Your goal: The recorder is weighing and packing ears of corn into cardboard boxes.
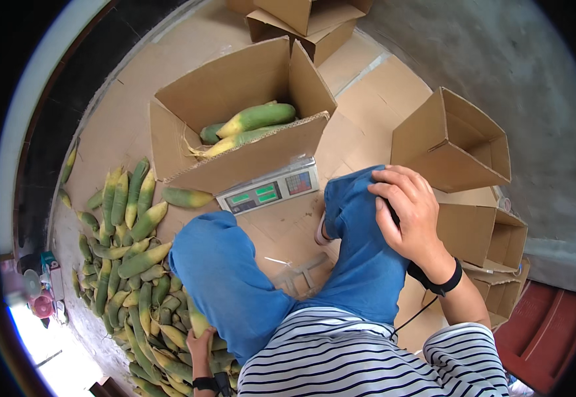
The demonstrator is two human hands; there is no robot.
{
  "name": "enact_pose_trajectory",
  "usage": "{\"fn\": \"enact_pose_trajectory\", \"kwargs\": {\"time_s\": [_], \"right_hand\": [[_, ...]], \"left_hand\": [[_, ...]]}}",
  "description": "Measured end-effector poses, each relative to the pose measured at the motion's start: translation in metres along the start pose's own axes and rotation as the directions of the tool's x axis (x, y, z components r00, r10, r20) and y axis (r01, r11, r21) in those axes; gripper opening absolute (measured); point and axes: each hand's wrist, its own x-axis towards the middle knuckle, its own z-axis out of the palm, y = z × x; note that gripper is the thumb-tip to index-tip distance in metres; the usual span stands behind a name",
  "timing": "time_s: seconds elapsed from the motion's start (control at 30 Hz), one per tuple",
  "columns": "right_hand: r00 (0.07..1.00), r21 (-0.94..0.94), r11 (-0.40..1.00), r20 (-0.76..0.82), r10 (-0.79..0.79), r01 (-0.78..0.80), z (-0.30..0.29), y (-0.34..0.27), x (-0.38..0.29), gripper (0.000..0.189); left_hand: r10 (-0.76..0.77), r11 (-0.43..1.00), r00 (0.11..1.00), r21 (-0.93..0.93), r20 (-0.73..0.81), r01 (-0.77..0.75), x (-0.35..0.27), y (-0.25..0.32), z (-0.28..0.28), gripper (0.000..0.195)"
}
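Low at the left, my left hand (200,347) is closed around the lower part of a green-and-yellow radish (197,317), at the edge of a large radish pile (144,302). My right hand (409,208) rests on my right knee with nothing seen in its grip; something dark shows under the palm. Before me an open cardboard box (248,164) sits on a digital scale (270,191) whose display glows green. Several radishes (258,120) lie inside the box. One loose radish (187,197) is on the floor beside the scale.
Empty cardboard boxes stand to the right, one upright (422,149) and others (466,233) stacked nearer me. More boxes (312,37) are at the far side. Flattened cardboard (367,104) covers the floor. A red panel (546,332) is at the lower right.
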Motion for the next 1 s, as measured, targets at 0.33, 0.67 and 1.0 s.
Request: {"fn": "enact_pose_trajectory", "kwargs": {"time_s": [0.33, 0.67, 1.0], "right_hand": [[1.000, 0.024, 1.000, 0.021, -0.011, 0.010, 0.002, -0.003, 0.008, 0.015], [0.997, 0.043, 0.998, 0.070, 0.035, -0.038, -0.002, 0.004, 0.009, 0.021], [0.998, 0.086, 0.996, 0.044, 0.034, -0.037, -0.003, 0.015, 0.008, 0.020]], "left_hand": [[0.803, 0.576, 0.577, 0.437, -0.146, -0.691, -0.016, 0.331, -0.053, 0.066], [0.598, 0.300, 0.437, 0.319, 0.672, -0.899, 0.088, 0.535, 0.119, 0.056], [0.687, 0.449, 0.493, 0.222, 0.534, -0.866, 0.057, 0.518, 0.074, 0.049]]}}
